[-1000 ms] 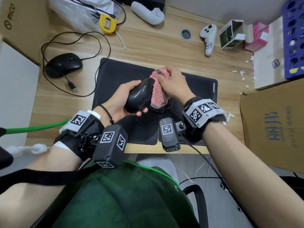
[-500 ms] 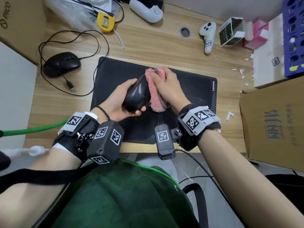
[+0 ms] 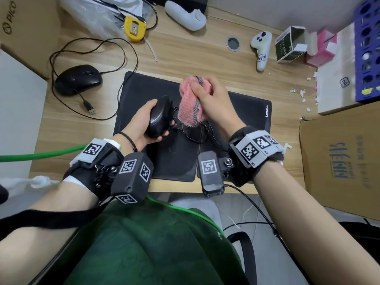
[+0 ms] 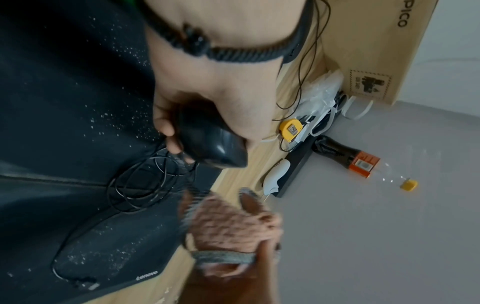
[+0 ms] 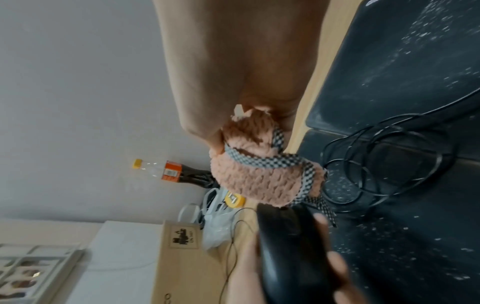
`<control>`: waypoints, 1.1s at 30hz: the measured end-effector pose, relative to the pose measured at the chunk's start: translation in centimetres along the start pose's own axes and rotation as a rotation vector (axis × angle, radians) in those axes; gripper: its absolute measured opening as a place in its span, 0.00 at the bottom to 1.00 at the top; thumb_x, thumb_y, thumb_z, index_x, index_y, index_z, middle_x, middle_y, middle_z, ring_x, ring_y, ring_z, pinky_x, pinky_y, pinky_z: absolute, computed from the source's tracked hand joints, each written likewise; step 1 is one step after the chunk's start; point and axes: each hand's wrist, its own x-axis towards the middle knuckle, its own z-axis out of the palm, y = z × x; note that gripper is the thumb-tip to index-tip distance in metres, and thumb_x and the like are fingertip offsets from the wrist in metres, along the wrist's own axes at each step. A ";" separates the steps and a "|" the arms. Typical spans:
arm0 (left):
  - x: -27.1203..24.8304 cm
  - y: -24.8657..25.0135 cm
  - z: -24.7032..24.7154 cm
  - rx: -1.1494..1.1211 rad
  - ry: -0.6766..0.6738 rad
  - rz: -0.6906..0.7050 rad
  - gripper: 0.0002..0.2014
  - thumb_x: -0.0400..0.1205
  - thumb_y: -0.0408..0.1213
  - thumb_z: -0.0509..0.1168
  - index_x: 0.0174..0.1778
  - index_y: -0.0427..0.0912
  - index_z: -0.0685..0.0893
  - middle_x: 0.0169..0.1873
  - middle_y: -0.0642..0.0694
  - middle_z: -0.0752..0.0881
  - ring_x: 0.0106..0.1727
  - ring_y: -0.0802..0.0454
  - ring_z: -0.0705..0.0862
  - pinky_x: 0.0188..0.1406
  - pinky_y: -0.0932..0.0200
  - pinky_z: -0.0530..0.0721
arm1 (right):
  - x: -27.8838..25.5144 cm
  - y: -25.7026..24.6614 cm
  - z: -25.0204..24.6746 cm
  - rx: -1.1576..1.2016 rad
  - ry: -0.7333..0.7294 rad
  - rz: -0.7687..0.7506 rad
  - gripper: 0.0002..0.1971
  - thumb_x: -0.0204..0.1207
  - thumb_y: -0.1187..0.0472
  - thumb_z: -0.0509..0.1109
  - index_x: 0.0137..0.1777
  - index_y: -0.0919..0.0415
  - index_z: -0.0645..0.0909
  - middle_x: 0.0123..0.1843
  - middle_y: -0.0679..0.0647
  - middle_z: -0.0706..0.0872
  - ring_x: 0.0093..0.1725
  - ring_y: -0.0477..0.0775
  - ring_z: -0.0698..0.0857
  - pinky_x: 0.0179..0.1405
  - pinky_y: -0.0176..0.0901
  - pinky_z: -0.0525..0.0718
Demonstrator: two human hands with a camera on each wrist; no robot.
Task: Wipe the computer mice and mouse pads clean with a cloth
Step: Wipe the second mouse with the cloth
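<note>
1. The left hand [image 3: 141, 124] is at the centre of the head view, its grip grasping a glossy black mouse [image 3: 159, 118]: thumb over the upper side, fingers wrapped beneath, the mouse lifted off the pad.
2. In the left wrist view the same mouse [image 4: 213, 142] sits in the middle of the frame, with fingertips [image 4: 171, 142] curled round its lower left edge.
3. The right hand [image 3: 213, 105], just right of centre in the head view, has its grip clenched on a bunched pink cloth [image 3: 190, 103] with a checked grey border.
4. The cloth is just beside the mouse, to its right; whether the two touch cannot be told from the head view. In the right wrist view the cloth [image 5: 262, 172] hangs at mid frame right above the mouse [image 5: 291, 253], very close to its top end.
5. A coiled thin black cable [image 3: 195, 132] lies on the pad below the cloth.
6. Under both hands lies a large black mouse pad [image 3: 242, 112] marked Lenovo at its right edge, and a second, smaller black pad [image 3: 174, 161] sits on its lower left part. White specks are scattered over the pads [image 4: 109, 107].
7. A second black mouse [image 3: 79, 80] with its loose cable rests on the wooden bench [image 3: 185, 56] at the centre left of the head view, well apart from the hands.
8. A yellow tape measure [image 3: 134, 28] lies at the upper left, and a white controller [image 3: 261, 48] at the upper right.
</note>
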 end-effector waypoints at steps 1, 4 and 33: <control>0.2 -0.3 -0.2 0.009 0.032 -0.010 0.23 0.83 0.59 0.50 0.50 0.47 0.84 0.42 0.42 0.87 0.25 0.46 0.80 0.22 0.65 0.70 | 0.1 -0.7 0.3 0.025 -0.020 -0.027 0.12 0.80 0.51 0.67 0.59 0.53 0.78 0.57 0.52 0.87 0.56 0.51 0.87 0.53 0.55 0.87; -0.1 -0.7 -0.2 0.063 0.038 0.031 0.22 0.82 0.60 0.52 0.47 0.49 0.85 0.41 0.43 0.88 0.26 0.47 0.80 0.22 0.64 0.71 | 0.0 -2.6 1.3 0.015 -0.090 -0.163 0.14 0.80 0.56 0.66 0.65 0.54 0.75 0.61 0.48 0.84 0.59 0.50 0.86 0.55 0.54 0.87; -2.5 4.2 -0.6 0.317 -0.129 0.076 0.24 0.83 0.57 0.54 0.47 0.41 0.85 0.31 0.39 0.88 0.20 0.40 0.83 0.14 0.65 0.76 | -0.4 0.9 -2.3 -0.435 -0.506 -0.222 0.10 0.76 0.67 0.65 0.50 0.51 0.81 0.31 0.39 0.82 0.32 0.39 0.78 0.41 0.34 0.75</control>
